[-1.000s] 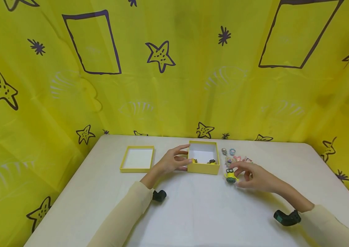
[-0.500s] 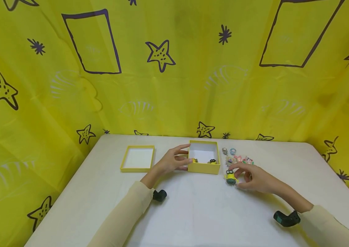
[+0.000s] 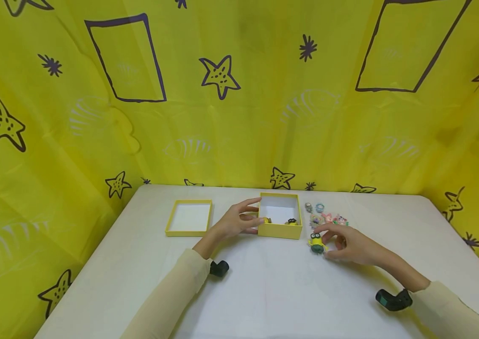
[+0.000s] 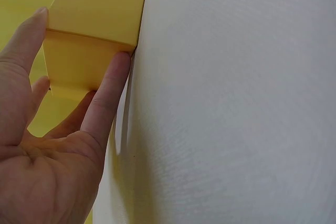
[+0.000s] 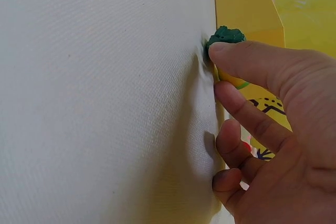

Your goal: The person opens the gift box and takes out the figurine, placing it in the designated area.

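My left hand (image 3: 232, 221) rests against the left side of an open yellow box (image 3: 279, 230), its fingers spread along the side and the thumb at the front corner. In the left wrist view, fingertips touch the yellow wall of the box (image 4: 97, 51). Two yellow toy figures lie inside, one of them a goggled Minion (image 3: 291, 221). Right of the box, my right hand (image 3: 349, 242) holds a yellow Minion figure (image 3: 317, 243) with green lower body, low at the table. In the right wrist view, the thumb (image 5: 223, 51) overlaps its green part (image 5: 227, 35).
A shallow yellow lid (image 3: 188, 219) with white inside lies to the left. Behind the right hand are several small pastel trinkets (image 3: 328, 218), with a blue ring-like piece (image 3: 320, 207) farther back. A patterned yellow curtain (image 3: 239, 127) hangs behind the white table (image 3: 256, 292).
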A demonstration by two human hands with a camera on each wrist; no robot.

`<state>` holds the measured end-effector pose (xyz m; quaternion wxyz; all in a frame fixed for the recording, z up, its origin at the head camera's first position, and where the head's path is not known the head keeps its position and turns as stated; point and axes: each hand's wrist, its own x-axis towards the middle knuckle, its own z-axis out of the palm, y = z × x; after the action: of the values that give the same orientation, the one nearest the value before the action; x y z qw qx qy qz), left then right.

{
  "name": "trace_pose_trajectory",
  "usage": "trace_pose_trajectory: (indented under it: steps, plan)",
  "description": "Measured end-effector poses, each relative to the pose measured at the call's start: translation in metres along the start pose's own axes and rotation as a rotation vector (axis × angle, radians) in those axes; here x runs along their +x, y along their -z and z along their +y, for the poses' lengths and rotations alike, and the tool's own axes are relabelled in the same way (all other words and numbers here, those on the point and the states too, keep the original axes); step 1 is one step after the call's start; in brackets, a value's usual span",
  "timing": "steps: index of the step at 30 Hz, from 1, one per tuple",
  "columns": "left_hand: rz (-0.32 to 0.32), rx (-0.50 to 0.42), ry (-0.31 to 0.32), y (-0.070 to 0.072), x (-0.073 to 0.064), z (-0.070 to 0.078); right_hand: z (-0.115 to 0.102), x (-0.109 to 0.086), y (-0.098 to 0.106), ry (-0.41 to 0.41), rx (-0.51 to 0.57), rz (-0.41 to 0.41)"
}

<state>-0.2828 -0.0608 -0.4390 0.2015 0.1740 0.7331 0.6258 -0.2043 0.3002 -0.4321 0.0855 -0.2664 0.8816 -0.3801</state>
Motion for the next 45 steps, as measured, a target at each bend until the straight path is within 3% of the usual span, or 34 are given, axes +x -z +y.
trace_pose_trajectory:
  steps: [23, 37, 45]
  plan:
    - [-0.012, -0.011, -0.029, 0.001, -0.001, -0.004, -0.003, 0.002, 0.007, -0.027, 0.001, -0.067]
    - [0.001, 0.011, -0.023, 0.001, 0.0, -0.005, -0.015, 0.005, 0.027, 0.053, -0.081, -0.089]
    - [-0.004, -0.002, -0.035, 0.001, 0.001, -0.003, -0.031, 0.012, 0.04, 0.049, -0.144, -0.1]
